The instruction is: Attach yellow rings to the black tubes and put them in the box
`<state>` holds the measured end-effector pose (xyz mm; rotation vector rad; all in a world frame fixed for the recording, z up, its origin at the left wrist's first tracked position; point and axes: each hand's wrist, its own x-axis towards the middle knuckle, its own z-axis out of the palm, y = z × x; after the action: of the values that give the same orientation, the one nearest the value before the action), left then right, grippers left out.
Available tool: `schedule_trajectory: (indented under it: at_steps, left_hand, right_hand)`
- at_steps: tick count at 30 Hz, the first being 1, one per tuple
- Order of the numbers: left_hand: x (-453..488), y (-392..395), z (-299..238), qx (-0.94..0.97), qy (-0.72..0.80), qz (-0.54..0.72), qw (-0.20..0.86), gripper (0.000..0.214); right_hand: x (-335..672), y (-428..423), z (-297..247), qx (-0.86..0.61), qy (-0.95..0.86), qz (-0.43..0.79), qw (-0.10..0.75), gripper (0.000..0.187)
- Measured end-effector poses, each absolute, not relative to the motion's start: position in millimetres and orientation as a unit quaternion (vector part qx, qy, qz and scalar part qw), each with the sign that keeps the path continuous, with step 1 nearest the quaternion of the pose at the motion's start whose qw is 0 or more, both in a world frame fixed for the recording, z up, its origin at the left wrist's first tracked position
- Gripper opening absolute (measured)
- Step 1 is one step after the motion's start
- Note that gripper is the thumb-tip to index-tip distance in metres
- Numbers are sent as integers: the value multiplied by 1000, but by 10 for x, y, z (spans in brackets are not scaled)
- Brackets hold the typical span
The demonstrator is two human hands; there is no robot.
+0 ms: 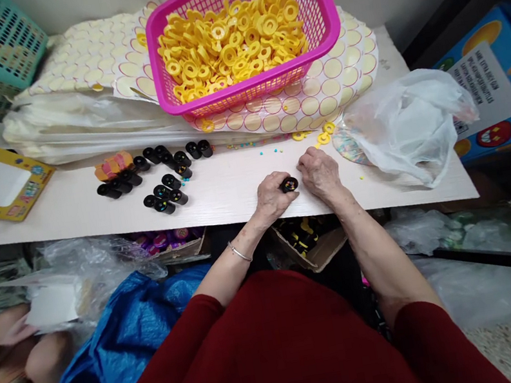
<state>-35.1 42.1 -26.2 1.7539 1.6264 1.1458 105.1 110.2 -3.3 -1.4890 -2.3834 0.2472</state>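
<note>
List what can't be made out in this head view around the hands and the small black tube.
- Black tube: the left hand covers most of its body; only the open end with coloured specks shows.
- Right hand: its fingertips curl under, so whether it holds anything is hidden.
- Cardboard box under the table: the table edge and forearms hide most of its contents.
- Loose beads: too small to identify.
</note>
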Motion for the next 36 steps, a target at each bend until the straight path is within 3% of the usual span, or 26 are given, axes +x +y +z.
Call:
schedule_trajectory:
  at_steps: [5, 12, 18, 25, 36]
  left_hand:
    - [-350, 421, -271, 641, 590, 425, 245, 33]
    - [-340, 422, -265, 644, 595, 413, 246, 30]
    - [-343, 421, -272, 644, 590, 419, 248, 28]
    - [-341, 417, -262, 647, 591, 418, 241, 28]
    - [-347, 419, -264, 652, 591, 408, 243, 29]
  right_hand:
    - [1125, 958, 4, -534, -822, 97, 171, 23]
    - [1233, 822, 111, -595, -784, 168, 65, 23]
    - [1230, 943, 92, -645, -740, 161, 101, 22]
    - [1191, 973, 99, -631, -760, 138, 72, 19]
    - [1341, 964, -11, -622, -748, 169, 160, 27]
